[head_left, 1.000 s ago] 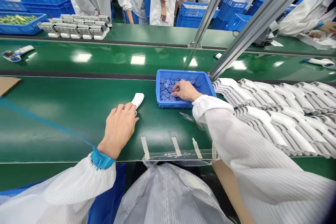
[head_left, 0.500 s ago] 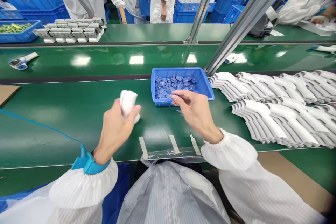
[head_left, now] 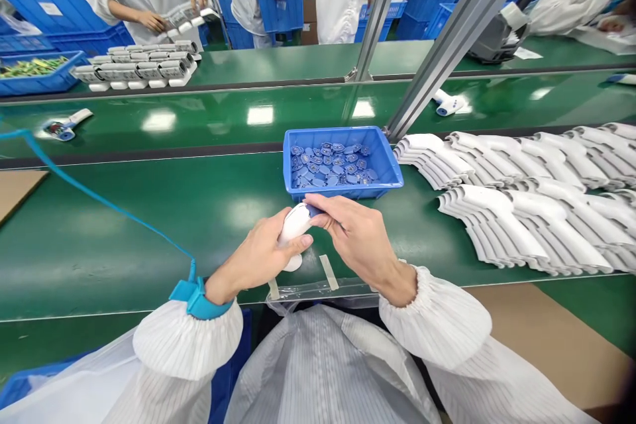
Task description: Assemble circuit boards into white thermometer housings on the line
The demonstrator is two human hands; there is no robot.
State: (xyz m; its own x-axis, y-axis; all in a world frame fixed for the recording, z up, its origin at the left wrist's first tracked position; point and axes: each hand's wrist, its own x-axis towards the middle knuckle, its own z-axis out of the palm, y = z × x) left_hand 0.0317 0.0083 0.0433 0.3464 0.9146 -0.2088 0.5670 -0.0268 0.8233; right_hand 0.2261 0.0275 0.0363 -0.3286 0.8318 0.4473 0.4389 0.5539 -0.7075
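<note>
Blue tray (head_left: 380, 151), blue pieces (head_left: 330, 162) inside.
Right of tray: white shells (head_left: 517, 222). Before it: white housing (head_left: 294, 224); fine-striped white sleeves (head_left: 479, 371).

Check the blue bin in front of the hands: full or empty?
Neither, partly filled: the blue bin holds many small blue parts, lying below its rim with bare wall showing above.
</note>
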